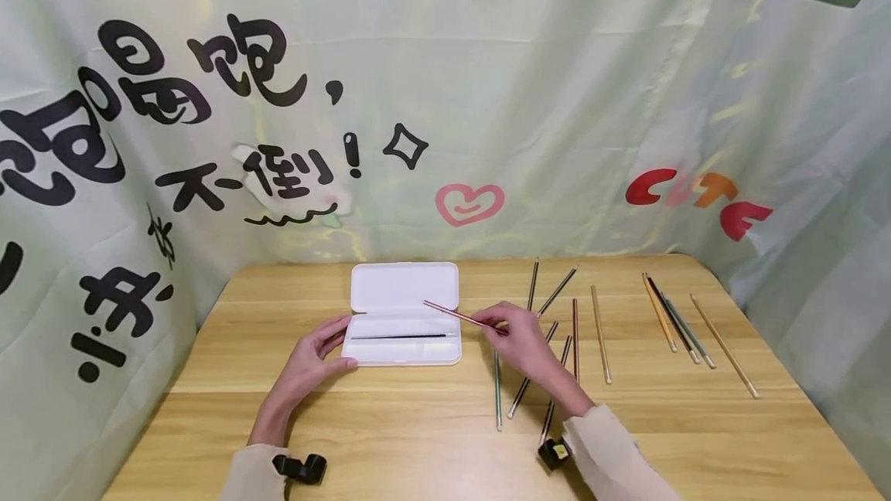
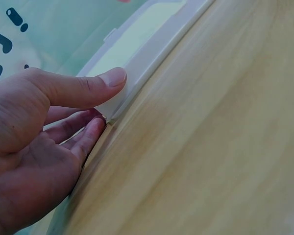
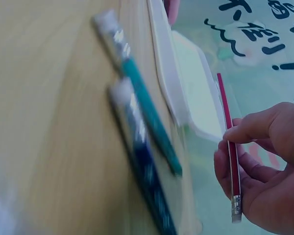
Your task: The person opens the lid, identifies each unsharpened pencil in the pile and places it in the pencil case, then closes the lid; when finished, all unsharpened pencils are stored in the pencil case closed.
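A white pencil case [image 1: 401, 362] lies with its lid [image 1: 404, 287] raised toward the back. A dark pencil [image 1: 398, 336] lies lengthwise inside it. My left hand [image 1: 316, 354] holds the case's left end, with the thumb [image 2: 112, 77] over the front corner and the other fingers along the outer side. Between thumb and fingers my right hand [image 1: 515, 335] pinches a red pencil [image 3: 225, 105], whose eraser end points back toward the palm. In the head view this pencil slants leftward over the right part of the open case.
Several pencils lie around and under the right forearm, among them a green pencil [image 1: 497, 393] and a dark striped pencil [image 1: 532, 369]. A wooden pencil [image 1: 601, 335] lies further right. More pencils, including a grey one [image 1: 689, 331], spread toward the table's right side. A printed curtain [image 1: 557, 138] hangs behind.
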`<state>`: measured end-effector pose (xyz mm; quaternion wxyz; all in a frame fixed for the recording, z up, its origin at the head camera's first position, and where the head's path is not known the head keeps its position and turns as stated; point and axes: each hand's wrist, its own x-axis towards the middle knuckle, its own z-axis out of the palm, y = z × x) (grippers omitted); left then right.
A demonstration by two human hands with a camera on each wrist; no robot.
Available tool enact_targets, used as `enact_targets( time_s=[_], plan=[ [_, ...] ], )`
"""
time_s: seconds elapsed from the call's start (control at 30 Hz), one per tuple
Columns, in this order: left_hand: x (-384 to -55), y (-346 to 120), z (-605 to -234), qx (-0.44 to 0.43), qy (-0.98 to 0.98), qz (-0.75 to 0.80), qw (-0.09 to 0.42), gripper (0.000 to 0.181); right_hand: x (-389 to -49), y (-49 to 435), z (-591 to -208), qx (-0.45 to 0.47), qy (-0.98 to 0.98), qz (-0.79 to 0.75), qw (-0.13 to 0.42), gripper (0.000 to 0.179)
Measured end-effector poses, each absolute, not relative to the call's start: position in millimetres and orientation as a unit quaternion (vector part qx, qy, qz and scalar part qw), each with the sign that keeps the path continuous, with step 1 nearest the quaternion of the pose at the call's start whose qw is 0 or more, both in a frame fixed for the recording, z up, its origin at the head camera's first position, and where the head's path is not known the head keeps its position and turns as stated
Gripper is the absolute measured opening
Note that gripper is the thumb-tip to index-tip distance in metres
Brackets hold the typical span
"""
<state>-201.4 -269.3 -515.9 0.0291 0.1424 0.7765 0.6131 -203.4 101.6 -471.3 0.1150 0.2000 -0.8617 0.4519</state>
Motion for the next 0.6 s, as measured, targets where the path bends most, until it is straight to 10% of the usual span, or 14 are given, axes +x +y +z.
enact_targets(
  time_s=[0.6],
  plan=[
    [-201.7,-267.8,-515.1,0.138,0.783,0.605,0.030,0.078,-233.8,14.6,-478.4,0.246,-0.865,0.433,0.065,0.011]
  ],
)
